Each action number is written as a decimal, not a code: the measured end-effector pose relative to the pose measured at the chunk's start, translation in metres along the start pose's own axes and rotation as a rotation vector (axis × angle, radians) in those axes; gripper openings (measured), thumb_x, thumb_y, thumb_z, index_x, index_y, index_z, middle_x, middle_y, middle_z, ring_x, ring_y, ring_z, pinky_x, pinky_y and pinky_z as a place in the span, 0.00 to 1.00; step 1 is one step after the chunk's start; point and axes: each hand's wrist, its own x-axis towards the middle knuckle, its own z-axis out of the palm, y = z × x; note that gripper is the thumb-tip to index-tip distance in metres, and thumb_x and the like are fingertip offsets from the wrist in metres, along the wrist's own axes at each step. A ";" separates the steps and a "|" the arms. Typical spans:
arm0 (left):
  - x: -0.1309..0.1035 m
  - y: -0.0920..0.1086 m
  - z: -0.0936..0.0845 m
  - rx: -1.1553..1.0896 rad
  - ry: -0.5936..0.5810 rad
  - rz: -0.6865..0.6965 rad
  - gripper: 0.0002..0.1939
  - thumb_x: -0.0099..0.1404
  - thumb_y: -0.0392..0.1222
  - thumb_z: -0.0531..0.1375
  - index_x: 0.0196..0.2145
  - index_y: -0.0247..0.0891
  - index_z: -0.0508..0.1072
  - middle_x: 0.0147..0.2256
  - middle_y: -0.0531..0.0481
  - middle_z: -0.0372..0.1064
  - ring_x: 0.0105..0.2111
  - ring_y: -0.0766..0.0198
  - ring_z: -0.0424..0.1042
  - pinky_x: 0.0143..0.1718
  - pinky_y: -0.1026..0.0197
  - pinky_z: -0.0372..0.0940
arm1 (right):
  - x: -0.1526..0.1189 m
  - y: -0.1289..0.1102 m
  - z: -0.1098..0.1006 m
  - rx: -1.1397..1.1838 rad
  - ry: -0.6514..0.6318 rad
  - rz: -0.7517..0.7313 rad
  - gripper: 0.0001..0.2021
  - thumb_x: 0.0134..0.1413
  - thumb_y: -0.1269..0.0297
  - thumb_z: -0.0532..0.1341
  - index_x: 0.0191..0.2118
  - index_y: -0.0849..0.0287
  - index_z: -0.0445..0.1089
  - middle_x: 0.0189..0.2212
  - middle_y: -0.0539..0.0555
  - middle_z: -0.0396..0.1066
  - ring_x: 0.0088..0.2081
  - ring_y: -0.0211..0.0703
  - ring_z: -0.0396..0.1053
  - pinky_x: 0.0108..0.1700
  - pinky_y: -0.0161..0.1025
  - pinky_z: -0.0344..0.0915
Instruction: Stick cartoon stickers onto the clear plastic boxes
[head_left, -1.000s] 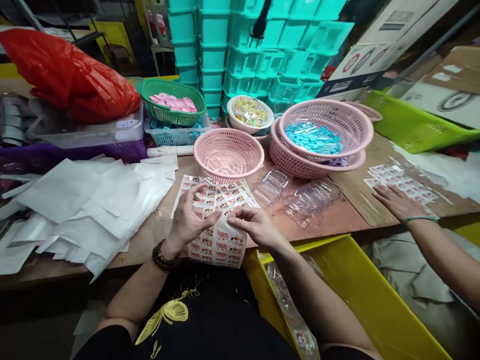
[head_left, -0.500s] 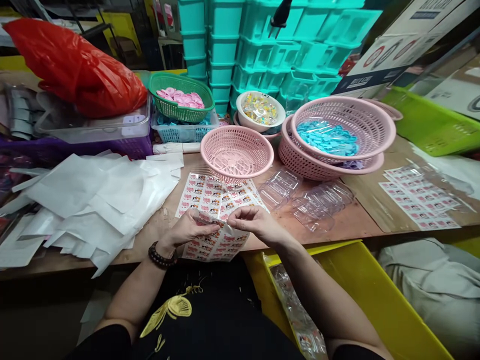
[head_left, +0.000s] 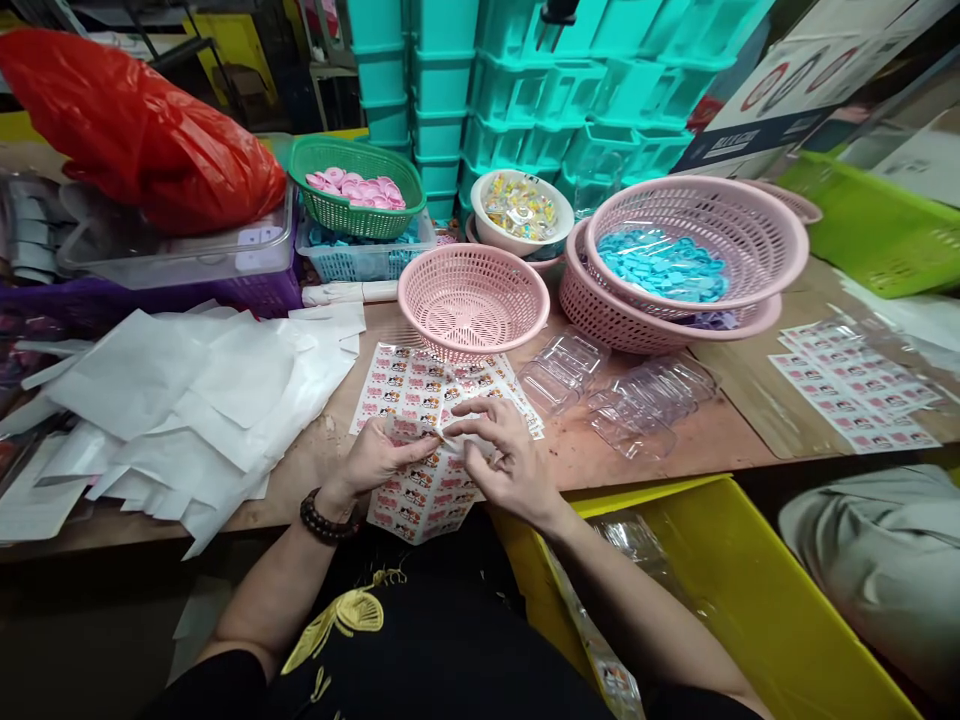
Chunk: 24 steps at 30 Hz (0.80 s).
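My left hand (head_left: 382, 458), with a beaded bracelet at the wrist, pinches the folded upper part of a printed sticker sheet (head_left: 416, 500). That sheet hangs over the table's front edge. My right hand (head_left: 504, 462) is at the sheet's right side, its fingers bent and spread apart, with the fingertips close to the fold. Whether they touch it is hard to tell. More printed sheets (head_left: 390, 378) lie flat just behind my hands. A pink basket (head_left: 474, 300) stands behind these sheets, with nothing in it. Clear plastic trays (head_left: 566, 368) lie to the right.
White backing papers (head_left: 187, 400) are heaped at the left. Pink baskets (head_left: 690, 240) with blue pieces stand at the back right, near stacked teal bins (head_left: 442, 100). A yellow crate (head_left: 735, 580) sits below the table edge. A person's covered leg (head_left: 877, 570) is at the right.
My right hand has opened from a pinch, its fingers spreading near the sheet. My left hand keeps its grip. The view has shifted slightly.
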 end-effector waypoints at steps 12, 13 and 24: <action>0.009 -0.029 0.016 0.008 0.236 -0.038 0.20 0.44 0.43 0.76 0.35 0.31 0.80 0.35 0.44 0.81 0.36 0.56 0.79 0.41 0.58 0.72 | -0.008 0.000 0.043 -0.688 0.334 -0.257 0.05 0.63 0.68 0.63 0.37 0.55 0.77 0.30 0.51 0.78 0.36 0.43 0.69 0.53 0.49 0.55; 0.010 -0.028 0.016 -0.002 0.241 -0.035 0.22 0.43 0.42 0.76 0.35 0.31 0.80 0.34 0.44 0.81 0.36 0.56 0.79 0.40 0.59 0.72 | -0.010 -0.003 0.043 -0.597 0.298 -0.259 0.06 0.63 0.67 0.63 0.35 0.56 0.77 0.28 0.51 0.77 0.33 0.42 0.69 0.49 0.47 0.58; 0.021 0.025 -0.086 0.232 0.534 -0.009 0.37 0.43 0.51 0.76 0.48 0.35 0.71 0.39 0.42 0.78 0.39 0.47 0.78 0.45 0.44 0.73 | 0.001 0.094 -0.059 -0.695 0.347 0.301 0.34 0.59 0.62 0.62 0.69 0.68 0.56 0.53 0.69 0.73 0.53 0.60 0.69 0.55 0.58 0.66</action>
